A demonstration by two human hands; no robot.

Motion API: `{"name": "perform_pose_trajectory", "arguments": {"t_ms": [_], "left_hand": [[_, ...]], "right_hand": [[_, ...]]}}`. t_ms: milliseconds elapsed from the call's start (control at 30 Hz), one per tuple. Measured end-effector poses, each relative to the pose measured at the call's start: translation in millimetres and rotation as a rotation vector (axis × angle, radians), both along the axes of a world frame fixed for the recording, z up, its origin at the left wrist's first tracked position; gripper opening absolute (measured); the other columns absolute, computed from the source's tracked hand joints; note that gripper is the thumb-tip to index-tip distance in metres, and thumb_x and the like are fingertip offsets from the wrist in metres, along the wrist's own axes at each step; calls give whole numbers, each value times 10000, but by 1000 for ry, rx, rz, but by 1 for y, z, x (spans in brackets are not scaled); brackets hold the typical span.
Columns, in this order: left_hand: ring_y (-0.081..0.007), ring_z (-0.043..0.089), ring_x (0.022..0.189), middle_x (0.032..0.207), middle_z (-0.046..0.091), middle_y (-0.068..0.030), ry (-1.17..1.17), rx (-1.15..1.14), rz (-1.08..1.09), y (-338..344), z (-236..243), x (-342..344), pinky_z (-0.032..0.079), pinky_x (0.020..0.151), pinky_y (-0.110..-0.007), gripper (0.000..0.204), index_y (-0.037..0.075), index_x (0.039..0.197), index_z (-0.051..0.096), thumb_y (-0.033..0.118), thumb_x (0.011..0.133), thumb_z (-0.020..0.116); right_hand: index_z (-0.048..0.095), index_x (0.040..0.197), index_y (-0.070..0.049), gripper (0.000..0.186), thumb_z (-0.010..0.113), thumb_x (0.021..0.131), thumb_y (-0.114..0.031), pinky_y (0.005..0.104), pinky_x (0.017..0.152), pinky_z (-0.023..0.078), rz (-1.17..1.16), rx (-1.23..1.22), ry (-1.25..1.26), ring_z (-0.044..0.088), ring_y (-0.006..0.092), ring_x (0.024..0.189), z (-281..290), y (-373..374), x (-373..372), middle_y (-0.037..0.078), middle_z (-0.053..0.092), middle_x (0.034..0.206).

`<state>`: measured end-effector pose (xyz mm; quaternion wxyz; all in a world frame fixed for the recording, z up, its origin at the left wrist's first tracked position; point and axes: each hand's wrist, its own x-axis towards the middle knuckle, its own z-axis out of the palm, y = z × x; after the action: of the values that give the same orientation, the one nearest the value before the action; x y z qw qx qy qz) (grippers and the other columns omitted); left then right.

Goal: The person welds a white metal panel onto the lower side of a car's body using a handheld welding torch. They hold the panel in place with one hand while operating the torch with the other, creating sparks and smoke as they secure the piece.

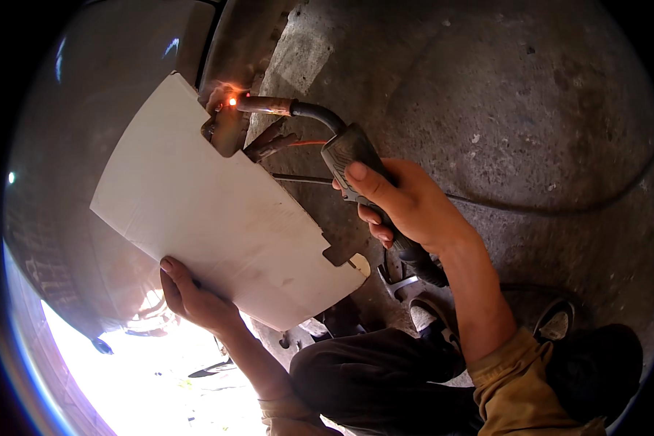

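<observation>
Head view: the right hand [407, 207] is wrapping firmly around the dark ribbed handle of a welding torch [354, 152], thumb lying along it. Ahead of that grip, the torch's neck is bending left toward an orange-white glowing spot [232, 102], whose glare is hiding whether the nozzle is touching metal. The left hand [200, 298] is pinching the near-left edge of a pale, notched sheet [211, 203]; the sheet's underside is staying out of sight. Beyond the sheet, a glossy curved vehicle panel [109, 102] is running into the dark rim, cut off. Right of the torch grip, a black cable [545, 211] is crossing stained concrete [501, 94]. Any marking on the handle is too dark to read.
</observation>
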<state>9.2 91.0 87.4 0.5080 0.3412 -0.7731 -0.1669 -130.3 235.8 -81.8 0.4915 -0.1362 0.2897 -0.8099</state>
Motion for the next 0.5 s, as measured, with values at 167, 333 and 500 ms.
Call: {"name": "perform_pose_trajectory", "arguments": {"t_ms": [167,333,500], "left_hand": [[-162,535,832,888,609,-91,-25,1,-19,-4,0,4,450,748,-294,496,-51,997,609,441,969,551],[-151,539,823,875,610,-82,-33,-2,-14,1,-2,-1,453,743,-287,501,-45,987,608,452,967,549],[-143,545,810,870,614,-74,-50,17,2,2,-2,-1,459,724,-279,489,-38,987,609,447,969,550]], "right_hand": [[619,1004,28,649,592,875,-607,230,422,354,-29,-11,18,452,66,464,3,1,-1,-18,460,600],[609,991,24,635,588,881,-601,235,426,360,-29,-26,22,457,68,466,1,-2,-2,-18,461,597],[608,980,21,632,586,882,-603,237,425,359,-52,-30,42,460,71,465,6,-2,-2,-17,460,595]]}}
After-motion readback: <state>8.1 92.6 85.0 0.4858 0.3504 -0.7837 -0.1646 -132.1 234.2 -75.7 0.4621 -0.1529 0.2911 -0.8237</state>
